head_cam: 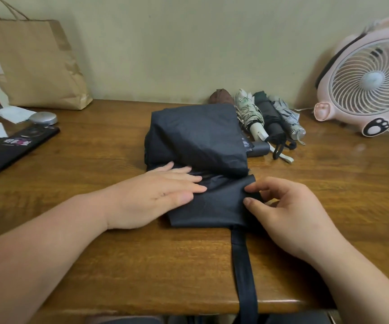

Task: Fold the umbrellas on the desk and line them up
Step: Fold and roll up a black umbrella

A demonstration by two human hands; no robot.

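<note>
I see the big black umbrella (198, 141) lying in the middle of the frame on the brown desk (95, 253). Its cloth is in loose flat folds. Its dark handle (259, 148) pokes out on the right side.

My left hand (156, 195) lies flat on the near part of the cloth, fingers straight and pressing down. My right hand (289, 206) is just right of it. Its thumb and fingers are curled and pinch the right edge of the cloth. A long black strap (244, 265) runs from the cloth down to the bottom of the frame and hangs over the desk edge.

Behind the black umbrella, by the wall, four folded umbrellas lie side by side. The brown one (220, 97) is mostly hidden by the black cloth. Next come the white patterned one (247, 111), the small dark one (270, 115) and the grey one (287, 115). Their handles and loops touch the big umbrella's handle.

A pink fan (366, 83) stands at the upper right. A brown paper bag (32, 64) stands at the upper left. Below the bag lie a silver round thing (43, 118), some white paper (13, 113) and a black phone (18, 148), well apart from my hands
</note>
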